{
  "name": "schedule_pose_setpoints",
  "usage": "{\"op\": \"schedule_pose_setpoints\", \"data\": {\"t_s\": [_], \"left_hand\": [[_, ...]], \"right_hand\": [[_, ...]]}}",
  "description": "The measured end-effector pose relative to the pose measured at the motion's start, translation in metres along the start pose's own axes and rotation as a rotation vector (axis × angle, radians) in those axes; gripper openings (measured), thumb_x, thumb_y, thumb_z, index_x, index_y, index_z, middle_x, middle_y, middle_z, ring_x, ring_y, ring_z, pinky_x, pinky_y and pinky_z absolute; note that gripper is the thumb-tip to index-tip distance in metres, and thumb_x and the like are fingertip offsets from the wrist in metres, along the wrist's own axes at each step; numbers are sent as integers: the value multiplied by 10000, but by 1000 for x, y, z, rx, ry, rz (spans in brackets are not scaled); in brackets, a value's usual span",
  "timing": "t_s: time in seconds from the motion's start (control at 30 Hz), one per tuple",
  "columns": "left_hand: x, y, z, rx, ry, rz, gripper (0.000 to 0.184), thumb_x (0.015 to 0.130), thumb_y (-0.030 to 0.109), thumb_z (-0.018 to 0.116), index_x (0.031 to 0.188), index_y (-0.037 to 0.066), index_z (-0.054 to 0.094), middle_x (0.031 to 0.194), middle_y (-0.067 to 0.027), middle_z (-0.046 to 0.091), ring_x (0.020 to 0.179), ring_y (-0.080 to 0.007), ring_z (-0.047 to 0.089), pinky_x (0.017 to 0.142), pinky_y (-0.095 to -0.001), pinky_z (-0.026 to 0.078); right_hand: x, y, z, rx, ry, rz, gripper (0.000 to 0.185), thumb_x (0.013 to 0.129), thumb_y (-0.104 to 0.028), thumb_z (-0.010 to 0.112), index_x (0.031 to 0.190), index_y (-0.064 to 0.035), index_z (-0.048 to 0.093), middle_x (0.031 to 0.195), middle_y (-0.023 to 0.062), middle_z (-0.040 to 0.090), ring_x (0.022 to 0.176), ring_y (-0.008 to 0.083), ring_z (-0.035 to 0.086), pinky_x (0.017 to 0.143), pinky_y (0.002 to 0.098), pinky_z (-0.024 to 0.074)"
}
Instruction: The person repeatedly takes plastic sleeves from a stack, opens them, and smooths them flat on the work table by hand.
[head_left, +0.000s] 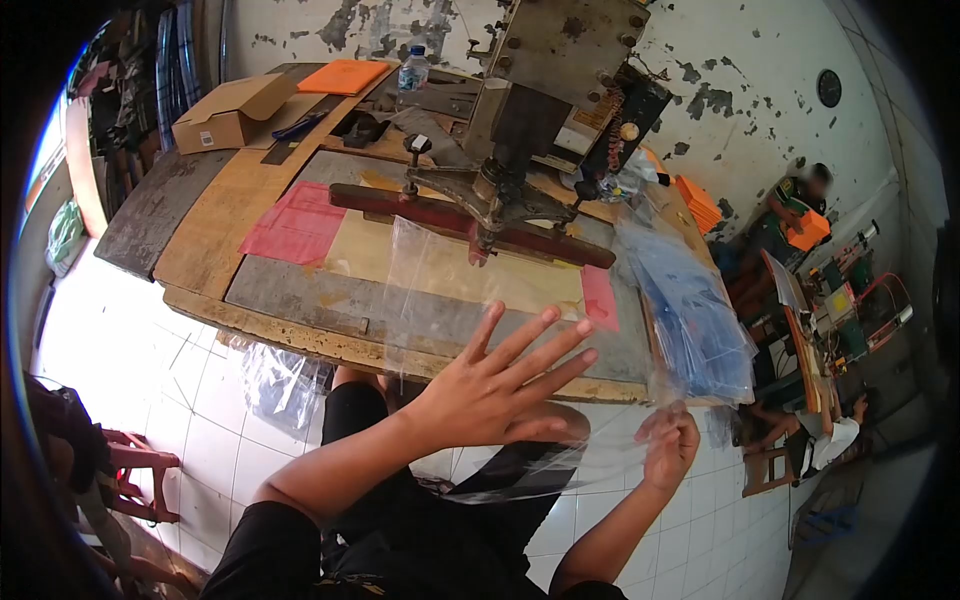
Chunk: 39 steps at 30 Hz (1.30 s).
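Observation:
My left hand (505, 385) is spread flat with its fingers apart, above a clear plastic sheet (420, 275) at the table's front edge. The sheet reaches from under the press bar (540, 240) down over my lap. My right hand (670, 448) is closed, its fingertips pinching the near right part of this sheet. Just beyond that hand, a pile of clear, bluish plastic sheets (690, 320) lies along the table's right side. Beneath the bar are a yellowish strip (360, 248) and pink pieces (297, 222) on the grey work surface.
The heavy press (520, 120) stands over the table. A cardboard box (225, 112), an orange stack (343, 77) and a water bottle (413, 75) sit at the back. One person (795, 210) holds something orange; another (830, 440) sits at right. A red stool (140, 470) stands left.

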<state>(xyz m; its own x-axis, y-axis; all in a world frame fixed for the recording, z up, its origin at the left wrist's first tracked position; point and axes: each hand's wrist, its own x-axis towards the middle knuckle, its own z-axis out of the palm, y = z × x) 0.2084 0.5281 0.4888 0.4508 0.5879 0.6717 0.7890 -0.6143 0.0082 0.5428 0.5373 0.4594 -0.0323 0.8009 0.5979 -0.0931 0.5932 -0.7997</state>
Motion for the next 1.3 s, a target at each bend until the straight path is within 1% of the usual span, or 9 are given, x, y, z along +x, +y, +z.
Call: {"op": "schedule_pose_setpoints", "data": {"t_s": [0.17, 0.33, 0.43, 0.7, 0.87, 0.93, 1.03, 1.2, 1.3], "left_hand": [[-5, -4, -7, 57, 38, -19, 829, 951, 678, 639, 1644, 268, 443, 1765, -75, 273, 1628, -377, 210, 1279, -687, 101], [-6, -17, -27, -12, 150, -159, 837, 931, 646, 675, 1622, 221, 469, 1739, -230, 260, 1608, -437, 235, 1264, -696, 122], [-9, -23, -39, 17, 107, -214, 844, 927, 627, 684, 1619, 193, 469, 1733, -258, 256, 1600, -448, 251, 1262, -698, 124], [-10, -25, -41, 23, 149, -205, 872, 897, 582, 738, 1618, 173, 467, 1734, -253, 268, 1587, -453, 285, 1265, -690, 137], [-12, -31, -43, -17, 147, -202, 842, 895, 527, 756, 1606, 166, 487, 1739, -240, 267, 1596, -438, 279, 1261, -697, 148], [-15, -39, -45, -57, 93, -228, 753, 961, 475, 691, 1599, 135, 481, 1754, -203, 248, 1623, -383, 241, 1280, -645, 191], [-25, -65, -37, -73, -1, -231, 774, 901, 437, 764, 1571, 139, 519, 1741, -220, 261, 1601, -434, 266, 1291, -640, 185], [-56, -116, 0, -112, -166, -240, 631, 983, 352, 702, 1547, 123, 537, 1723, -217, 288, 1590, -428, 281, 1300, -601, 221], [-79, -140, 10, -14, -343, -191, 536, 1012, 333, 673, 1486, 95, 599, 1674, -210, 383, 1544, -397, 380, 1289, -546, 291]], "right_hand": [[-1, 2, 0, 21, -29, 6, 461, 1000, -446, 755, 912, -19, 606, 867, 50, 500, 656, 165, 542, 552, 319, 499], [-2, 1, -2, 2, 4, 19, 436, 1021, -437, 729, 941, -29, 594, 828, 39, 490, 638, 169, 555, 553, 299, 472], [-2, 2, 0, 14, 7, 42, 429, 1023, -435, 727, 941, -38, 588, 823, 34, 490, 634, 169, 555, 554, 291, 462], [-2, 8, 3, 55, 46, 72, 428, 1004, -424, 754, 911, -45, 579, 842, 30, 493, 641, 166, 552, 561, 285, 464], [3, 5, 7, 46, 37, 104, 355, 1053, -358, 706, 936, -42, 592, 854, 37, 523, 675, 162, 554, 617, 295, 460], [10, 10, 11, -20, 61, 149, 313, 1066, -319, 683, 966, -35, 600, 873, 41, 555, 695, 157, 571, 634, 295, 459], [27, 22, 24, -170, 80, 263, 236, 1088, -248, 644, 1044, -17, 618, 911, 43, 613, 737, 147, 608, 654, 291, 457], [60, 66, 41, -385, -15, 372, 173, 1108, -169, 592, 1176, -21, 651, 934, 28, 661, 784, 140, 650, 661, 299, 476], [70, 81, 44, -530, -100, 462, 189, 1102, -148, 591, 1244, -43, 659, 947, 31, 673, 772, 143, 649, 681, 315, 502]]}}
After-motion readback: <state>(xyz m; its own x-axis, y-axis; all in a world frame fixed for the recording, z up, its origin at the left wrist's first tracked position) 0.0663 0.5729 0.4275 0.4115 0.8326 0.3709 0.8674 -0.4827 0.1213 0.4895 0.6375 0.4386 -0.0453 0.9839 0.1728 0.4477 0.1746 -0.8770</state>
